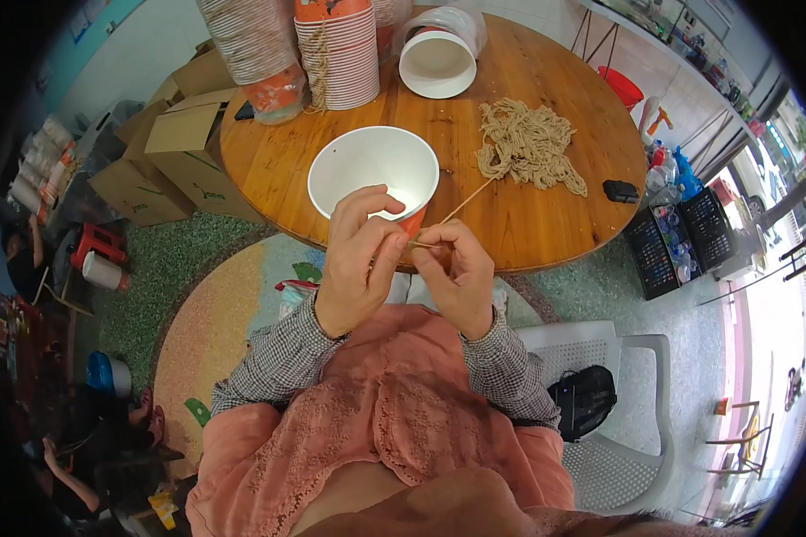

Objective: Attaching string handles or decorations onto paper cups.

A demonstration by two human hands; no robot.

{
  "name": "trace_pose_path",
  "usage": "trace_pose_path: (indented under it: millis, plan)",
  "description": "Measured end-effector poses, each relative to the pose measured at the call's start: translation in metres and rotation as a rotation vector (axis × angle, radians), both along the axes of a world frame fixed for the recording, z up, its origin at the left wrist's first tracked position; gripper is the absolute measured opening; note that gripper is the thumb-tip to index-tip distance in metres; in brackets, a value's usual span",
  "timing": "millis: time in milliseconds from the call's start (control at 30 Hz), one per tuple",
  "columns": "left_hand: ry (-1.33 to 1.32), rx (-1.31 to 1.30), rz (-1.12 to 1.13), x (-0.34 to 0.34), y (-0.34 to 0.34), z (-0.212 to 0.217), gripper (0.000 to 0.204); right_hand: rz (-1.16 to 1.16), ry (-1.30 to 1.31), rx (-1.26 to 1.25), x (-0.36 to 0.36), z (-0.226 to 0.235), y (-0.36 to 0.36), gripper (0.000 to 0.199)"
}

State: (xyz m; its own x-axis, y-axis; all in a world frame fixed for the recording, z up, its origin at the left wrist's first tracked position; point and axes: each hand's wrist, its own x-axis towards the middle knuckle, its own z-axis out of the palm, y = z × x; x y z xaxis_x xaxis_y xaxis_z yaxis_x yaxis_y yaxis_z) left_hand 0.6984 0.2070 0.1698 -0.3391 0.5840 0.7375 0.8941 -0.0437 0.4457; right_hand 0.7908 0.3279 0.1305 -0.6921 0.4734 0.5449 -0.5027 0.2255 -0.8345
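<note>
Close in front of my chest, at the near edge of the round wooden table, both hands meet over a thin tan cord (467,202). My left hand (356,259) pinches the cord near its end between thumb and fingertips. Beside it, my right hand (457,273) is also closed on the cord with thumb and forefinger. From there the cord runs up to a loose tangled heap of tan cord (530,143) on the table. Just beyond my hands stands a white paper bucket (349,161), its orange outside partly hidden by my fingers.
Tall stacks of paper buckets (340,63) stand at the table's back left. Another white bucket (437,67) lies tipped in plastic wrap. A small black object (621,191) sits at the right edge. Cardboard boxes (184,134) stand left, a white plastic chair (618,465) right.
</note>
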Motion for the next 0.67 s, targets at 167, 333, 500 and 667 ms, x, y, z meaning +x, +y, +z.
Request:
trace_pose_path:
  millis: [167,333,500,667]
  plan:
    - [-0.003,-0.002,0.025,0.006,-0.002,-0.003,0.004,-0.041,-0.043,0.044,0.004,0.0,0.002,0.012]
    - [-0.017,-0.01,0.016,0.005,0.004,-0.008,0.005,-0.094,-0.041,0.014,0.003,-0.013,0.005,0.009]
    - [0.092,-0.021,0.061,-0.002,0.011,-0.017,0.009,-0.121,-0.083,-0.104,0.001,-0.013,0.001,0.007]
    - [0.225,-0.059,0.113,-0.007,0.016,-0.019,0.011,-0.053,-0.145,-0.214,-0.005,-0.025,0.01,0.013]
